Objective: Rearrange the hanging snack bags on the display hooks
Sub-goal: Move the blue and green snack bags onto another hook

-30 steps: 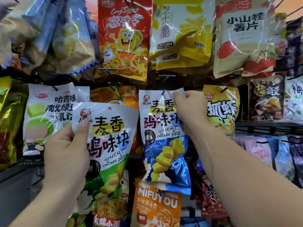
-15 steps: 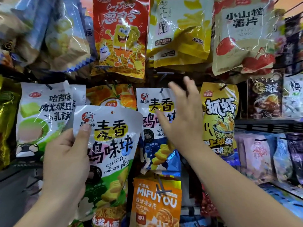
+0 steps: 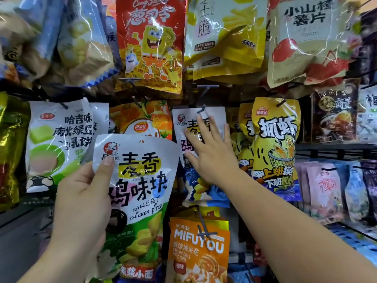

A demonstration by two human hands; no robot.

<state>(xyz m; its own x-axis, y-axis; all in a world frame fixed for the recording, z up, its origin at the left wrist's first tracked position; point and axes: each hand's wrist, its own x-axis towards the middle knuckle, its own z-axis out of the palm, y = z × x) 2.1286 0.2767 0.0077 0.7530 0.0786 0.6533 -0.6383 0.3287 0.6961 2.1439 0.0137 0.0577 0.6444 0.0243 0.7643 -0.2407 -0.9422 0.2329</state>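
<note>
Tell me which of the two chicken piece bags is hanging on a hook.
The blue-bottomed bag, under the right hand; the left hand grips the green-bottomed bag off the hooks.

This is a shop, seen at a snack display. Sealed, printed snack bags (image 3: pixel 151 43) of many brands hang in rows from metal hooks (image 3: pixel 201 223), from 9 o'clock across to 3 o'clock, with some of the same kind stacked behind one another. At 3 o'clock a dark shelf rail (image 3: pixel 334 149) has more packets (image 3: pixel 324 190) hanging beneath it.
</note>
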